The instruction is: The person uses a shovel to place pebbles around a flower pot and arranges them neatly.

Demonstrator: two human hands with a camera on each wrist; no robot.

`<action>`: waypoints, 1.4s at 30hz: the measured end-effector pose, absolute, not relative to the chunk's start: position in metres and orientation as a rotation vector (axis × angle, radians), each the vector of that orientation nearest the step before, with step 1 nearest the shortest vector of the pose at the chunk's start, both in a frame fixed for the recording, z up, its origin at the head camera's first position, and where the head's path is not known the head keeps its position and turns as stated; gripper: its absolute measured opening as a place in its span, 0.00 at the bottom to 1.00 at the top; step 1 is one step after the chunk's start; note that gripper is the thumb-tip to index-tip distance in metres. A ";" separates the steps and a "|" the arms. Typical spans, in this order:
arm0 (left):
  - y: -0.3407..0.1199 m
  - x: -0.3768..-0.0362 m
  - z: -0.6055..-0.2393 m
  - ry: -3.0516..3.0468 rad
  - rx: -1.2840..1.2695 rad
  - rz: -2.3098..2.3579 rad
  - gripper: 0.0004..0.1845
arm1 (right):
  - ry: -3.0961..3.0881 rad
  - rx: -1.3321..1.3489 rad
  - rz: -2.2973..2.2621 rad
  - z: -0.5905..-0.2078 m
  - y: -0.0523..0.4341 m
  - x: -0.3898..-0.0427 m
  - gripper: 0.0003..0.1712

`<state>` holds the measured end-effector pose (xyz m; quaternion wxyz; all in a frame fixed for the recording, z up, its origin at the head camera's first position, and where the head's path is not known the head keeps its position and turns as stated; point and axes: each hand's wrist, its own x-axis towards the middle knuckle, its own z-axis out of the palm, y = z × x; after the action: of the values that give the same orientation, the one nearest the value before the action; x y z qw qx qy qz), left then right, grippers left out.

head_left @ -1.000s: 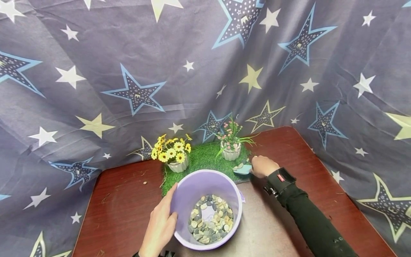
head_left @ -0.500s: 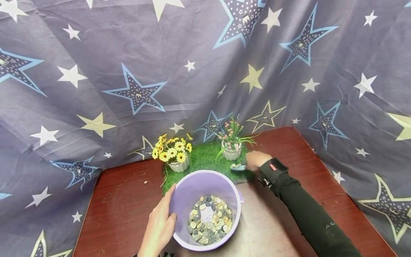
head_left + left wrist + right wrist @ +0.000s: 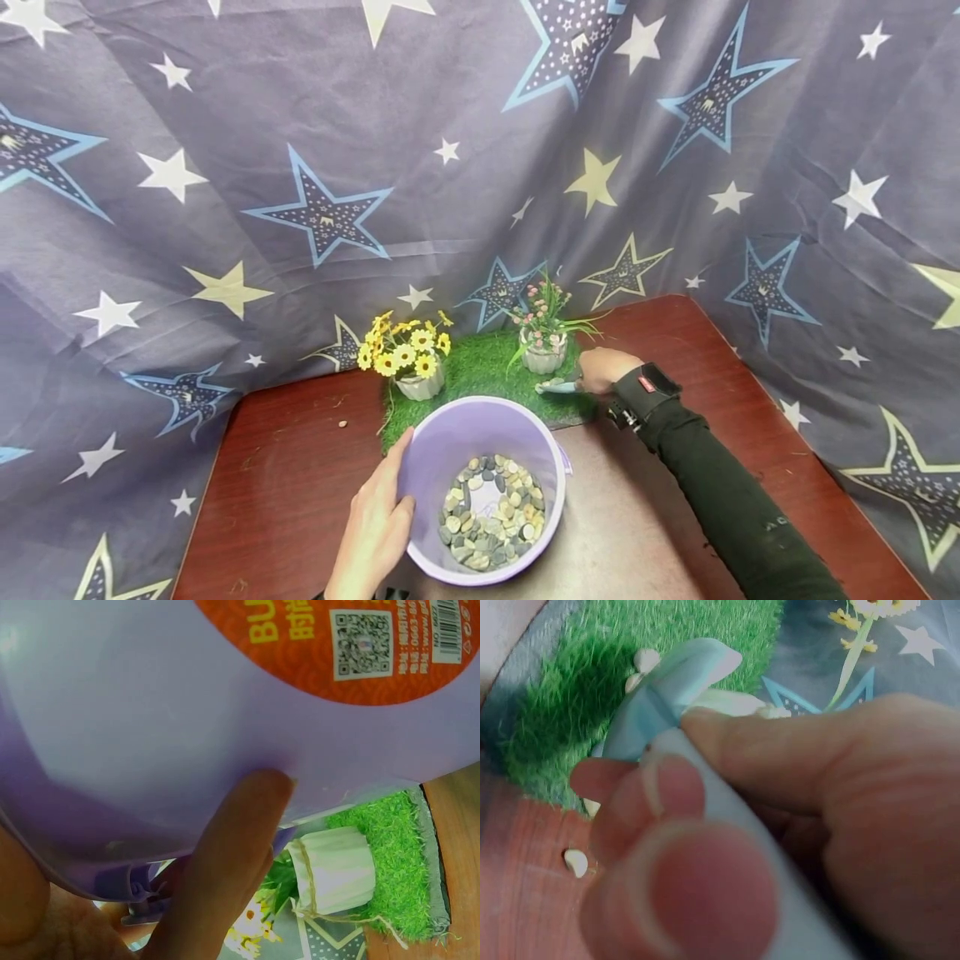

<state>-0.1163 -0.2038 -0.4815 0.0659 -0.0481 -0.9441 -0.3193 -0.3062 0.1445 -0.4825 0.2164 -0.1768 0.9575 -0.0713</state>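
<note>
the lilac bucket (image 3: pixel 187 735) fills most of the frame, its smooth outer wall seen from very close. an orange label (image 3: pixel 330 652) sits on the wall at the top, with yellow lettering, a square code and a barcode cut off by the edge. the left hand (image 3: pixel 150 900) lies against the bucket from below, one straight finger (image 3: pixel 225 855) pressed flat on the wall, the palm at the lower left corner. under the bucket's curve a white ribbed pot (image 3: pixel 334 871) shows, tied with twine, with yellow flowers (image 3: pixel 247 930) beside it. the pot stands on a green grass mat (image 3: pixel 397 855), and a strip of brown desk (image 3: pixel 461 855) shows at the right edge.
</note>
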 end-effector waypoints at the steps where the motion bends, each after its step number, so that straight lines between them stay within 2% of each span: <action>1: -0.203 -0.116 -0.482 -2.845 -0.146 -0.963 0.45 | 2.653 -0.486 -0.203 -0.482 0.146 -0.306 0.18; 11: -0.203 -0.116 -0.481 -2.845 -0.157 -0.959 0.45 | 2.675 -0.531 -0.214 -0.477 0.155 -0.293 0.15; 20: -0.201 -0.115 -0.482 -2.830 -0.154 -0.976 0.46 | 2.738 -0.562 -0.345 -0.475 0.179 -0.283 0.17; 30: -0.201 -0.117 -0.488 -2.776 -0.128 -1.018 0.45 | 2.769 -0.519 -0.629 -0.433 0.204 -0.258 0.15; 36: -0.190 -0.120 -0.489 -2.758 -0.160 -1.034 0.44 | 2.851 -0.735 -0.615 -0.404 0.187 -0.229 0.13; 42: -0.177 -0.121 -0.491 -2.745 -0.174 -1.031 0.44 | 2.957 -0.952 -0.434 -0.384 0.149 -0.195 0.15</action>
<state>-0.1207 -0.1770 -0.4909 0.1021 -0.0590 -0.9296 -0.3491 -0.1947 0.1489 -0.3840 0.0027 -0.3034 0.9427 -0.1384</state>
